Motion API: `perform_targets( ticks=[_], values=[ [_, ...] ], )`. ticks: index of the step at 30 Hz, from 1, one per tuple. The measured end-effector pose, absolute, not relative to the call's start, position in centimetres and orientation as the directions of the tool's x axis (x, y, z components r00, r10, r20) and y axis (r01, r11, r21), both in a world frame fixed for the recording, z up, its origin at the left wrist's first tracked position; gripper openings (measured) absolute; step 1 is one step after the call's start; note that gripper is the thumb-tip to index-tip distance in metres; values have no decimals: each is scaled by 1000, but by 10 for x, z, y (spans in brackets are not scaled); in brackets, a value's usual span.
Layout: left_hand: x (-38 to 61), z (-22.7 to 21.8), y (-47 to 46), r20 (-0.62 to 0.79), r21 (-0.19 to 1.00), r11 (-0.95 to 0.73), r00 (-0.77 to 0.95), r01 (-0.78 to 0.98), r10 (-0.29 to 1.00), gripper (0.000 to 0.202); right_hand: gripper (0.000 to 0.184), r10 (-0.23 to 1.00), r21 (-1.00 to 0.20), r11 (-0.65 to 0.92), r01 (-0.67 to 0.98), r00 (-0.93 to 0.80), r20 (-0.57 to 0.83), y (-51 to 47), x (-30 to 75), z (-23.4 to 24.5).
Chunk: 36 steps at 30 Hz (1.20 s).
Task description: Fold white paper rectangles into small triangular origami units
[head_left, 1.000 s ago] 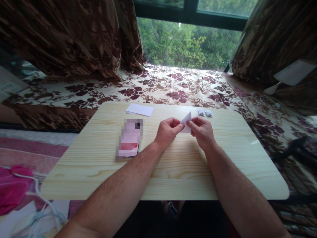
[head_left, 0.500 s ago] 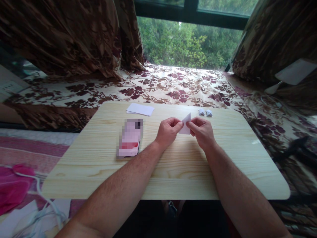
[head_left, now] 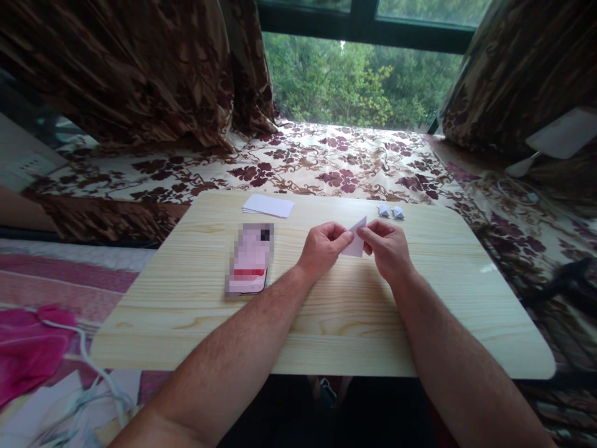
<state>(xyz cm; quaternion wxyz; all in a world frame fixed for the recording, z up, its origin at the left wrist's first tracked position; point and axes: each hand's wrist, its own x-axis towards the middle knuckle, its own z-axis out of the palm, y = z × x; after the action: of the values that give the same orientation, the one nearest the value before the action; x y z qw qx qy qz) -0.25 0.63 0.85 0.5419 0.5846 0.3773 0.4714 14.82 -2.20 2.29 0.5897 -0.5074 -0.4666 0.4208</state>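
A small folded piece of white paper point(head_left: 356, 246) is held up just above the table, its pointed corner upward. My left hand point(head_left: 325, 247) pinches its left side between thumb and fingers. On the right edge, my right hand point(head_left: 386, 246) grips it the same way, and the two thumbs are close together. Fingers cover part of the paper, so its folds cannot be fully made out. Beyond my right hand lie two small folded paper pieces point(head_left: 390, 212) side by side. A stack of white paper strips point(head_left: 268, 206) rests near the far edge, left of my hands.
A phone point(head_left: 252, 258), partly pixelated, lies on the wooden table point(head_left: 163, 298) left of my forearm. Past the table is a floral-covered ledge point(head_left: 326, 155) beneath a window. White cables point(head_left: 84, 348) and a pink cloth point(head_left: 37, 348) are at the lower left.
The whole view has shifted slightly, with the scene now a little further right. Both hands still pinch the paper, which looks slightly more tilted; the thumbs are a bit nearer each other.
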Motion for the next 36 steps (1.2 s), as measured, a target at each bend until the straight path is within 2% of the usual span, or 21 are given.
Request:
perform_targets(
  ticks=[6,23,32,36],
  values=[
    [-1,5,8,129,989,-101,295,-109,947,32,22,972,-991,131,-21,198,124,-22,147,22],
    [-3,6,8,130,991,-114,350,-67,928,28,22,955,-980,181,-85,253,155,-18,149,16],
    [-2,6,6,127,991,-130,358,-17,925,27,14,928,-956,244,-160,326,183,-14,150,15],
    [-1,6,7,117,993,-120,336,-11,935,27,15,908,-957,254,-140,375,186,-13,151,16]
  ],
)
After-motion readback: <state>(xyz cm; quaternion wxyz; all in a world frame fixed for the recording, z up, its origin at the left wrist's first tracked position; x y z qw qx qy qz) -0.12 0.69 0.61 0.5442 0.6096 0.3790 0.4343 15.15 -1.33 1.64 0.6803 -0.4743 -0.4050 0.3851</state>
